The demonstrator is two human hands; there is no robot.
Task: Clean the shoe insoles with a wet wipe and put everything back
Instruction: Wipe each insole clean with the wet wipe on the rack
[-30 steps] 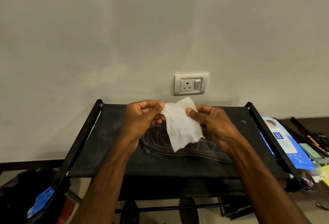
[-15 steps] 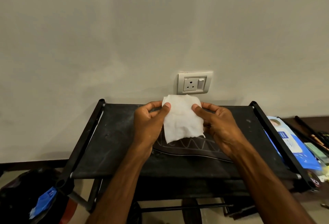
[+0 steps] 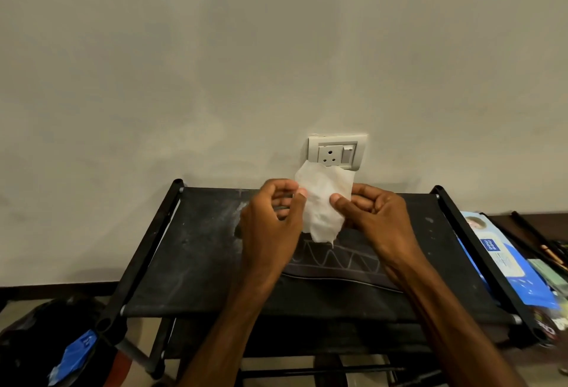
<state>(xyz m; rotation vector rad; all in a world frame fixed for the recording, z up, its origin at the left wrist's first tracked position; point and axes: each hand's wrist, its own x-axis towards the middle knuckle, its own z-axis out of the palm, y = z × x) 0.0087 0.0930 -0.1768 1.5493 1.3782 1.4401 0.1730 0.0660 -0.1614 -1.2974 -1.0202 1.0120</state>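
Here, left hand (image 3: pixel 270 226) and right hand (image 3: pixel 379 220) pinching wet wipe (image 3: pixel 322 202), above insole (image 3: pixel 338 268)

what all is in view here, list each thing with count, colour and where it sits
wet wipe: 1, white, held up between both hands, above the rack
insole: 1, black with pale zigzag lines, flat on the rack's top shelf, below the hands
shoe rack: 1, black, against the wall
wall socket: 1, white, on the wall just above the wipe
wipes pack: 1, blue and white, right of the rack
bag: 1, black, lower left
blue wrapper: 1, blue, on the bag
thin sticks: several, dark, far right, too blurred to name
left hand: 1, pinches the wipe's left edge
right hand: 1, pinches the wipe's right side
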